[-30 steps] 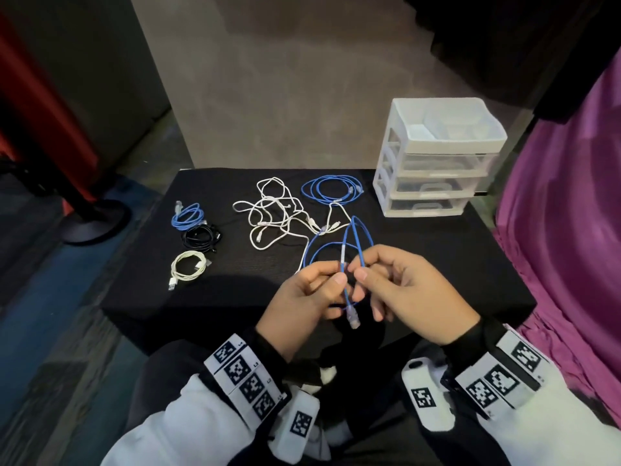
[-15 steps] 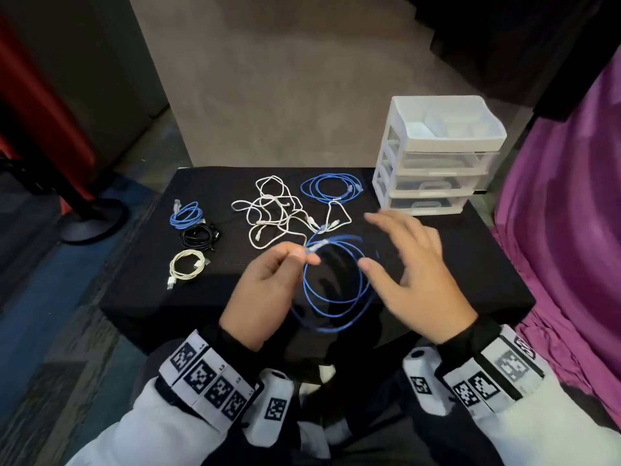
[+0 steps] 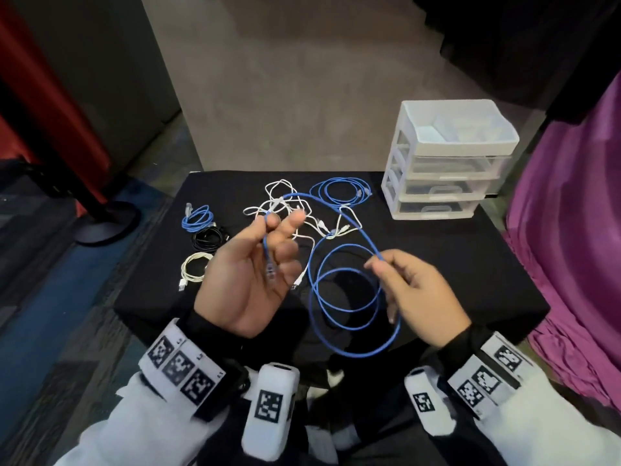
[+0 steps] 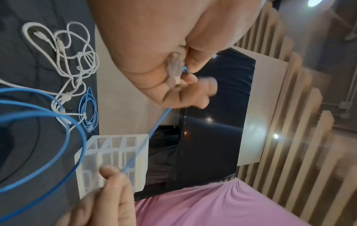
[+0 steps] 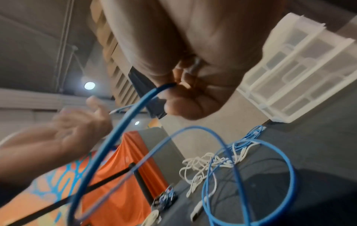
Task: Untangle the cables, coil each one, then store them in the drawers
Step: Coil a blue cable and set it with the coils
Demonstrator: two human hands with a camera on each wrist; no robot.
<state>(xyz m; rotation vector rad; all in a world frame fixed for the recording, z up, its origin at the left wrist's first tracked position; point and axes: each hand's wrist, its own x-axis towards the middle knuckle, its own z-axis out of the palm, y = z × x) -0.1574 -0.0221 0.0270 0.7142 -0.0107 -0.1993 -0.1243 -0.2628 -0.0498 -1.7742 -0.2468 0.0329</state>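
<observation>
A long blue cable (image 3: 353, 299) hangs in loose loops between my hands above the black table (image 3: 470, 280). My left hand (image 3: 280, 223), palm up, pinches it near one end, and its clear plug (image 3: 270, 275) lies across the palm (image 4: 174, 71). My right hand (image 3: 378, 264) pinches the cable (image 5: 135, 114) between thumb and forefinger farther along. A tangle of white cables (image 3: 289, 213) lies behind my hands. The white drawer unit (image 3: 447, 163) stands at the back right with its drawers pushed in.
A coiled blue cable (image 3: 339, 193) lies beside the drawer unit. At the table's left lie a small blue coil (image 3: 198, 216), a black coil (image 3: 210, 237) and a white coil (image 3: 195, 270). Purple cloth (image 3: 578, 247) hangs at the right; a stand base (image 3: 104, 223) sits on the floor at the left.
My left hand has risen and turned palm up with the plug end across it. My right hand, open before, now pinches the cable. The loops hang wider between them.
</observation>
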